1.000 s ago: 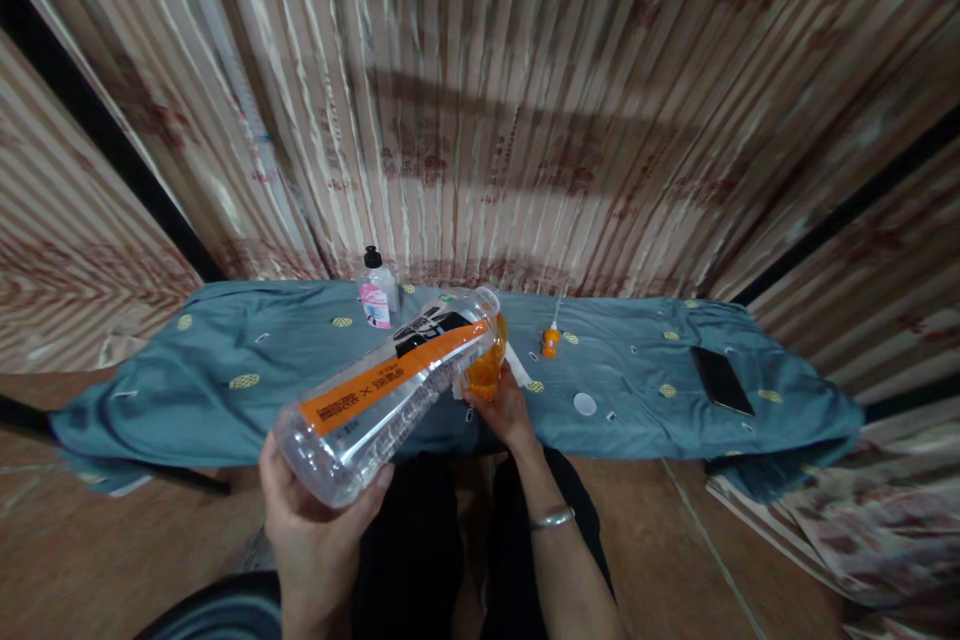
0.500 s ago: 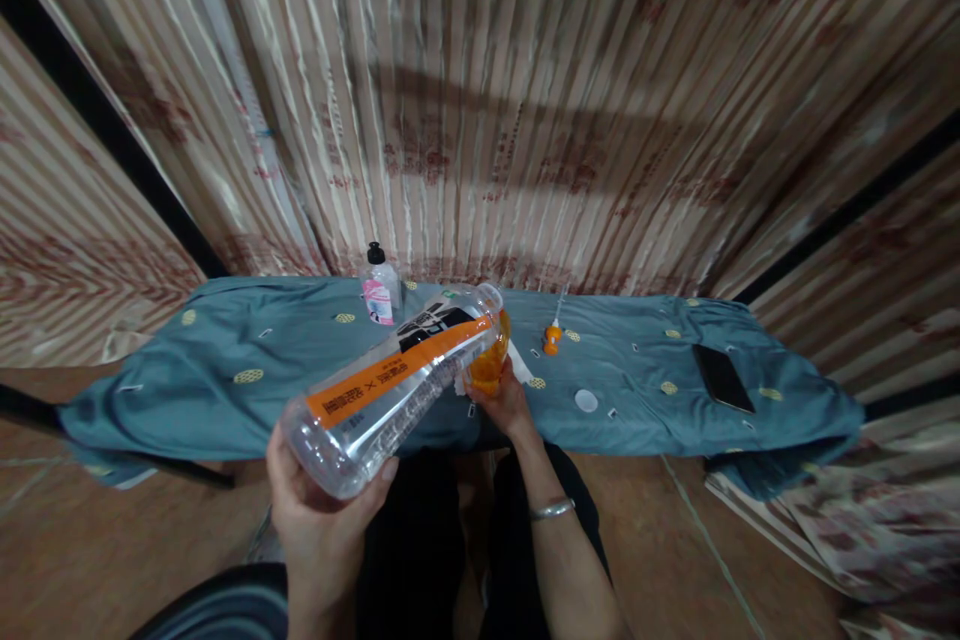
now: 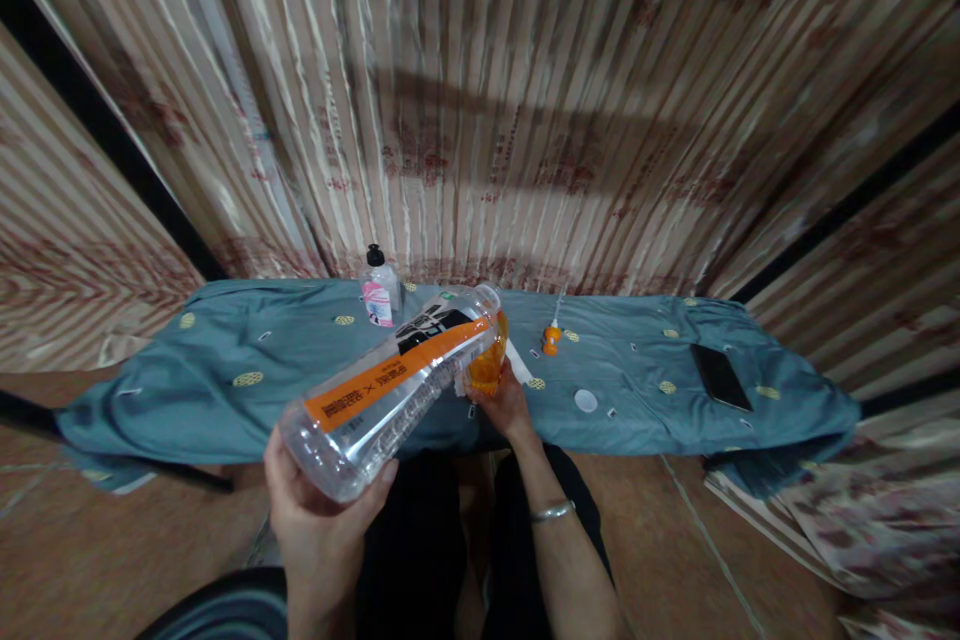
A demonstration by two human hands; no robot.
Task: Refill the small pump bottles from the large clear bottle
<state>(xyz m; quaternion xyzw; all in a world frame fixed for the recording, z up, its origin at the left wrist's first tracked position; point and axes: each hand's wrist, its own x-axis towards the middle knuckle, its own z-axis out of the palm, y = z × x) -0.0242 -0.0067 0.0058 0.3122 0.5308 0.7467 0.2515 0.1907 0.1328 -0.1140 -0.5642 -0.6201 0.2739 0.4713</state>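
My left hand (image 3: pixel 319 510) is wrapped round the base of a large clear plastic bottle (image 3: pixel 390 395) with an orange and black label. The bottle is tilted, its uncapped neck up and to the right, over a smaller orange bottle (image 3: pixel 487 367). My right hand (image 3: pixel 506 405) grips that orange bottle from the right; the large bottle hides part of it, and I cannot tell whether the two mouths touch. Just right of them an orange pump top (image 3: pixel 551 338) with a clear tube lies on the cloth. A white round cap (image 3: pixel 586 401) lies nearer to me.
A blue-green patterned cloth (image 3: pixel 300 350) covers the narrow table. At the back left stands a small bottle (image 3: pixel 379 290) with a black top and pink label. A dark phone (image 3: pixel 720 377) lies at the right. White paper (image 3: pixel 519 360) shows behind my right hand. A striped curtain (image 3: pixel 480 120) hangs behind.
Both hands and the large bottle keep almost the same pose. The whole view has shifted very slightly.
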